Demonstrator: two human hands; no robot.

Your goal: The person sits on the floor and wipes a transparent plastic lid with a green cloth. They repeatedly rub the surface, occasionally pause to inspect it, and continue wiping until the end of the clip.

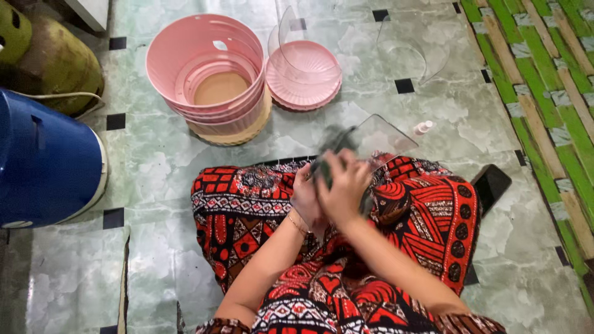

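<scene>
The right hand [342, 185] presses a dark cloth [328, 162] against a clear panel [377, 137], its grip closed on the cloth. The left hand [306, 198] sits beside it at the panel's lower edge; whether it clasps the panel I cannot tell. The panel rests on the lap, over the patterned dress [427, 216]. On the floor [154, 154] beyond stand pink tubs [210, 68], pink plates [304, 83], another clear panel [411, 52], a small bottle [422, 128], and a phone [492, 184] to the right.
</scene>
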